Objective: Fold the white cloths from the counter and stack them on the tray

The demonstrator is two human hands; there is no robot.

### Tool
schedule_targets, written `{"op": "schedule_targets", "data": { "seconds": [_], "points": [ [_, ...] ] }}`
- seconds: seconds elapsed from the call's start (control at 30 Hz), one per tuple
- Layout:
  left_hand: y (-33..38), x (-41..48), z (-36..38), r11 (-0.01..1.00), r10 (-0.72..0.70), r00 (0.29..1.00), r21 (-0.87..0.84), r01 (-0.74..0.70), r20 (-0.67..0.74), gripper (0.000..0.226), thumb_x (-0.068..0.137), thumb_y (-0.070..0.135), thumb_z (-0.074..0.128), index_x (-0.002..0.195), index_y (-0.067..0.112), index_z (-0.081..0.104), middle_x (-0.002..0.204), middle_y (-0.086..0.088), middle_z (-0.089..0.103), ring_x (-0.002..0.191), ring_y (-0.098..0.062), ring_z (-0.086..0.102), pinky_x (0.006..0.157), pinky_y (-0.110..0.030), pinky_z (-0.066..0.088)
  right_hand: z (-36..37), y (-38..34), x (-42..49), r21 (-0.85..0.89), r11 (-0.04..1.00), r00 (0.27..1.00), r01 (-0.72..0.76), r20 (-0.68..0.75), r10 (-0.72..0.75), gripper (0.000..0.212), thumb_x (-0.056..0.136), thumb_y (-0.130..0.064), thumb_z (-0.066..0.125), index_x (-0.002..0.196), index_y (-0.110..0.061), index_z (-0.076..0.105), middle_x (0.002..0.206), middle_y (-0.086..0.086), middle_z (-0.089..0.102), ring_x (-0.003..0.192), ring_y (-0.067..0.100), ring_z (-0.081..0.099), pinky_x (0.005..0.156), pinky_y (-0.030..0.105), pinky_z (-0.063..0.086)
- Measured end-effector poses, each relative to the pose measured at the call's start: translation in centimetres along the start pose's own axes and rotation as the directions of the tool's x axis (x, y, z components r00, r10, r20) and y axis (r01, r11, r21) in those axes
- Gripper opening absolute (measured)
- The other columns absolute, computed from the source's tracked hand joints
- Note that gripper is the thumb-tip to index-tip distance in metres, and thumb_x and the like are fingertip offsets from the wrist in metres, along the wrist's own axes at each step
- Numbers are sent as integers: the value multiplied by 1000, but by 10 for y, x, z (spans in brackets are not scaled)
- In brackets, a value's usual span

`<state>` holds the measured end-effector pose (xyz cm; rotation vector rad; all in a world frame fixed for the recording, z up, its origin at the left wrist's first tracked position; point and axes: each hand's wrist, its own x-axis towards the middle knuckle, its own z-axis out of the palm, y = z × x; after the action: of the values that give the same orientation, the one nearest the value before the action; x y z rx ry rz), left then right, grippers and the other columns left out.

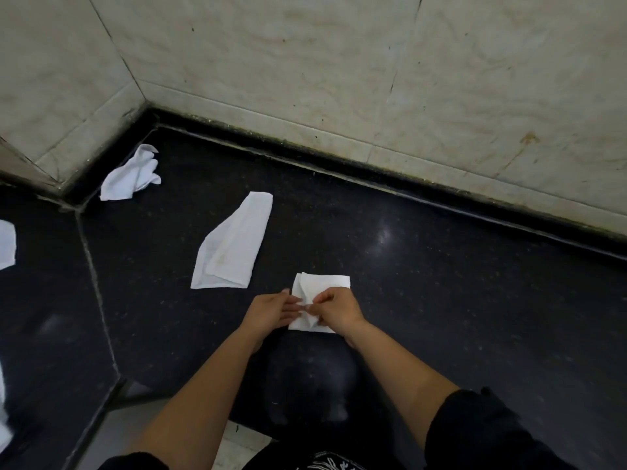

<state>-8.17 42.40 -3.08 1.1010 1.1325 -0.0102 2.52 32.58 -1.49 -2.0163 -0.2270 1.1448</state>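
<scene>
- My left hand [273,308] lies fairly flat with the fingers stretched out to the right, the tips resting on the near left part of the small cloth [327,285]; it curls round nothing.
- My right hand [340,310] is bent over the same cloth, its fingers curled and pinching a raised fold of the fabric near the middle, just beside my left fingertips.
- The small cloth is white and partly folded into a rough square. It lies on the dark worktop [441,300] directly in front of me, with its far edge showing beyond both hands and its near edge tucked under my right wrist.
- To the left and a little farther back lies a long cloth [234,242], white, folded into a narrow strip that runs slantwise away from me. It is apart from the small cloth and neither hand touches it.
- Farther off, in the corner of the worktop near the wall [305,62], sits a crumpled cloth [130,176], white and bunched up.
- At the far left border another white cloth [6,244] is cut off by the frame; I cannot tell whether it is folded.
- The wall behind the worktop is pale veined tile with dark joints.
- My right arm comes out of a black sleeve [492,432].
</scene>
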Motion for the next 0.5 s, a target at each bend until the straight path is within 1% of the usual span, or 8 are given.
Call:
{"op": "schedule_targets", "data": {
  "seconds": [0.07,0.13,0.17,0.23,0.3,0.37,0.43,0.5],
  "points": [
    [1,1,0,1000,-11,1000,-19,11,-11,35,101,29,46,101,2,68,92,-12,71,85,-19,68,70,-23,54,7,0,2,-21,1000,1000,2,5,-2,23,79,-2,73,67,-16,58,71,0,60,68,13,59,71,30,56],
    [1,1,0,1000,1,1000,-20,-1,-24,33,99,32,51,96,4,68,89,-12,71,82,-19,69,68,-22,54,11,3,3,-36,999,999,1,40,1,18,80,-4,70,71,-17,64,77,1,64,78,16,63,79,33,58],
    [1,1,0,1000,13,1000,-14,-13,-29,32,97,32,55,92,5,69,87,-12,71,80,-18,69,66,-21,55,11,4,2,-29,1000,998,1,62,1,16,80,-4,69,74,-18,66,80,2,66,81,17,64,81,32,58],
    [0,4,-1,999,40,999,29,-39,-30,28,91,30,64,88,4,72,86,-13,73,80,-19,71,68,-24,58,7,5,1,24,1000,995,-14,96,11,16,84,-2,63,79,-17,68,84,5,68,80,17,66,76,27,58],
    [-3,9,-2,989,69,997,130,-64,-31,19,85,25,72,88,7,75,88,-11,74,86,-22,72,78,-34,59,-1,5,-1,94,995,995,-28,102,18,17,86,2,60,86,-12,69,80,7,69,71,15,66,67,21,57],
    [-4,12,-2,971,86,995,228,-72,-53,11,82,18,75,90,11,75,92,-7,74,91,-23,70,86,-42,57,-10,6,-2,134,990,998,-31,66,22,18,86,6,57,85,-9,68,75,7,69,64,13,64,60,19,55],
    [-3,13,-1,959,109,990,270,-81,-89,15,81,15,74,96,13,74,99,-5,73,95,-21,68,90,-43,55,-20,9,-2,154,988,999,-30,18,28,22,85,7,53,82,-9,68,76,7,70,64,13,64,57,19,51],
    [-2,13,0,952,142,983,289,-104,-115,18,81,16,74,99,13,73,99,-4,72,95,-21,68,91,-43,55,-28,13,-1,170,985,999,-31,-18,35,24,85,7,51,82,-9,68,77,6,70,66,13,64,56,20,49]
  ]
}}
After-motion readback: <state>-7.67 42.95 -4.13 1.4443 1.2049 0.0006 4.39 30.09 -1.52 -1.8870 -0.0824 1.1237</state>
